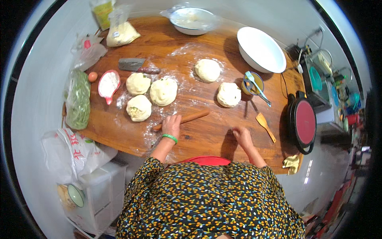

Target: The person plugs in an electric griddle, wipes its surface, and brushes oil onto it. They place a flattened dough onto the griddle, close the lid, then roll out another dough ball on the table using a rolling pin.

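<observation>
My left hand [171, 125], with a green bangle at the wrist, grips the left part of a wooden rolling pin [195, 116] lying slantwise on the floured table. My right hand [243, 136] hovers near the table's front, fingers loosely bent, with nothing seen in it. Beyond the left hand sit three round filled dough pieces: one at the front [139, 108], one behind it [138, 84] and a larger one [163, 91] to their right. Farther right are two more, a smooth dough round [207, 70] and a pleated dough round [229, 94]. Green bits show through some.
A cleaver [132, 64], a red scoop of flour [109, 83] and an egg [92, 76] lie left. At right stand a white basin [261, 50], a mug with a brush [252, 83], a wooden spatula [265, 127] and an electric griddle [303, 122]. A covered bowl [193, 21] stands behind.
</observation>
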A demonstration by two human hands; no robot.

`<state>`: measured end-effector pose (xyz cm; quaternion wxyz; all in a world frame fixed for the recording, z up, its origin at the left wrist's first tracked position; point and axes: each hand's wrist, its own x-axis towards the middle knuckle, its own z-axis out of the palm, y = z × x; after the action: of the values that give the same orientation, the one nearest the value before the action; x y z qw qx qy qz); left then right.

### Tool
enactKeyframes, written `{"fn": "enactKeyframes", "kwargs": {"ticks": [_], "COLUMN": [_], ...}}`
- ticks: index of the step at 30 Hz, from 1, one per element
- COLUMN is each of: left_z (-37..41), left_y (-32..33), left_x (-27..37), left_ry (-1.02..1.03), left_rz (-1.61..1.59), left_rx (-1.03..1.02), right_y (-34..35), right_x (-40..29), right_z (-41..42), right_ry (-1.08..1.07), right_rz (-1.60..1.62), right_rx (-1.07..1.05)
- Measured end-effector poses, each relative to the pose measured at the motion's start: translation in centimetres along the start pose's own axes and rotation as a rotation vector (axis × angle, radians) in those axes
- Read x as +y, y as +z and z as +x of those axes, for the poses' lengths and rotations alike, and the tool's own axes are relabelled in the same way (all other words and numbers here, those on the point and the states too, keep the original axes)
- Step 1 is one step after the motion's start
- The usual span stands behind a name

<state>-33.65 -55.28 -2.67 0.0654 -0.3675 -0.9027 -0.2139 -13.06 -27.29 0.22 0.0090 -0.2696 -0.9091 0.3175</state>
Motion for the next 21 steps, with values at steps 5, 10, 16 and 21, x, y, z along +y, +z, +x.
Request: {"fn": "enactKeyframes", "kwargs": {"ticks": [5, 10, 16, 21], "left_z": [-2.5, -2.3, 3.1, 13.3], "left_y": [-0.8, -1.1, -0.3, 6.9], "left_x": [-2.7, -1.4, 5.3, 10.3], "left_ry": [0.014, -0.123, -0.018, -0.25], "left_rz": [0.112, 0.17, -0.157, -0.61], "left_rx": [0.067, 0.023, 0.008, -0.241], "right_y": [-0.7, 0.7, 0.1, 0.2], "right_x": [-0.3, 0.8, 0.1, -0.4], "right_z": [6.4, 11.9, 15.4, 16.7], "right_ry": [0.119, 0.263, 0.589, 0.544], "right_rz": [0.207, 0.286, 0.568, 0.994], "right_rx": [0.29, 0.387, 0.364, 0.203]}}
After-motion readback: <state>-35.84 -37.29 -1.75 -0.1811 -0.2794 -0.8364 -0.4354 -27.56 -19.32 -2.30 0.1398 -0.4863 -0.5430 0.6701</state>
